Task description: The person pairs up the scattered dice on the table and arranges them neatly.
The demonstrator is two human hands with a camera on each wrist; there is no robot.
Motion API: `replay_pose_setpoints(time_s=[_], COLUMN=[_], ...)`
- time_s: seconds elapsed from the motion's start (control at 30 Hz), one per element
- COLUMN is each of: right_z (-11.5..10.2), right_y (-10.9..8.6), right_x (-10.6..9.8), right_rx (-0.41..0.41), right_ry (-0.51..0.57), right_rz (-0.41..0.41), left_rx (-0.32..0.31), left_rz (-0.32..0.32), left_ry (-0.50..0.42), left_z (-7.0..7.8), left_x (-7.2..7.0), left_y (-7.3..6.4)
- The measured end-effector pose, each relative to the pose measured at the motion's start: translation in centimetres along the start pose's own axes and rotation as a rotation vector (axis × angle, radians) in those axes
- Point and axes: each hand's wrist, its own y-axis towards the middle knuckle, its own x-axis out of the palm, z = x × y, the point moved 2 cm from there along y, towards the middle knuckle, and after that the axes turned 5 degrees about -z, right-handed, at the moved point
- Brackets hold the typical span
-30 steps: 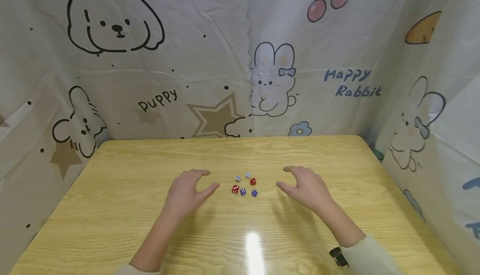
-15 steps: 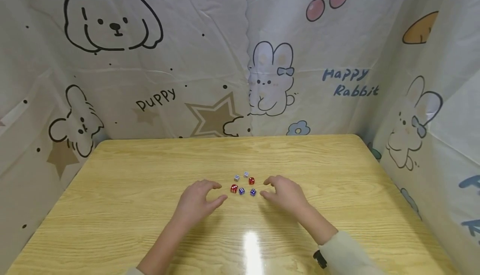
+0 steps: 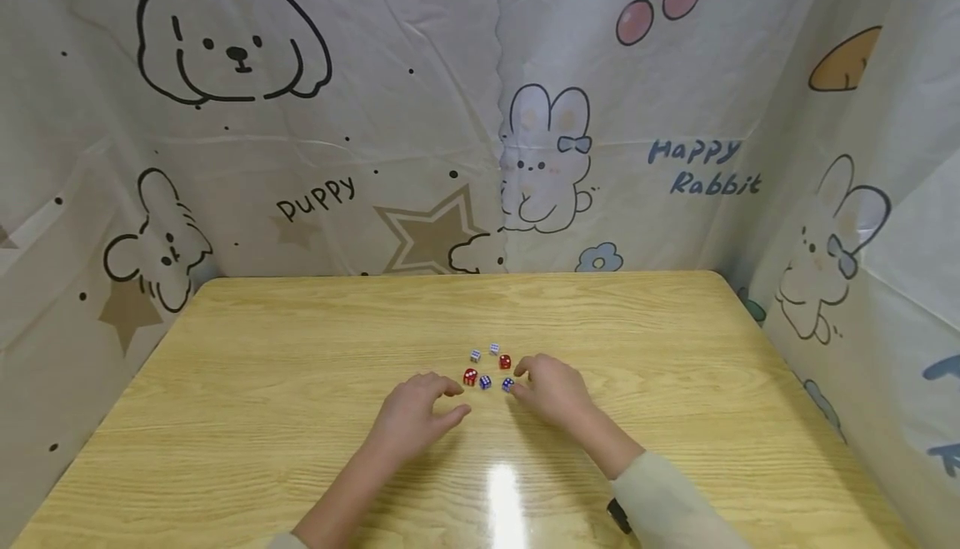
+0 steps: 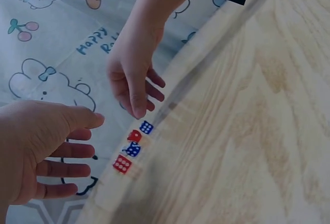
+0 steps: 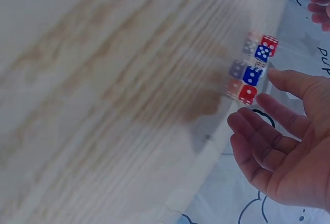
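Six small dice lie in a loose cluster mid-table: a left red die (image 3: 470, 377), a right red die (image 3: 505, 361), a middle blue die (image 3: 485, 382), a right blue die (image 3: 507, 384) and two white dice, one (image 3: 476, 356) left of the other (image 3: 494, 349). My right hand (image 3: 553, 389) is at the cluster's right side, thumb tip overlapping the right blue die in the head view. In the right wrist view its thumb and index finger are parted beside the dice (image 5: 252, 74). My left hand (image 3: 420, 416) hovers front-left of the left red die, thumb and fingers apart, holding nothing.
The wooden table (image 3: 300, 324) has a light glare at its front middle. A printed curtain (image 3: 420, 116) hangs behind it and along both sides. Beside the right sleeve (image 3: 667, 499) shows a black wrist device (image 3: 618, 516).
Both hands have moved inward toward the dice, the right one reaching the right blue die. The left hand has also come slightly nearer the front. The dice stay in place.
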Motion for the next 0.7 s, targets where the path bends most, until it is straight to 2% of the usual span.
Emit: replay_pose_setpoints(time_s=[0.17,0.43,0.7], right_z=[0.0,-0.2,-0.4], right_y=[0.4,0.5,-0.6], right_x=[0.6,1.1,0.8], right_rx=[0.019,-0.003,-0.025], right_ry=[0.018,-0.033,0.03], right_rz=[-0.013,0.007,-0.038], left_rx=[-0.008,0.004,-0.009], left_rz=[-0.036,-0.034,-0.05], left_ry=[-0.011,-0.044,-0.061], left_z=[-0.1,-0.3,0.0], left_x=[0.6,1.1,1.8], left_y=[0.1,0.0,0.2])
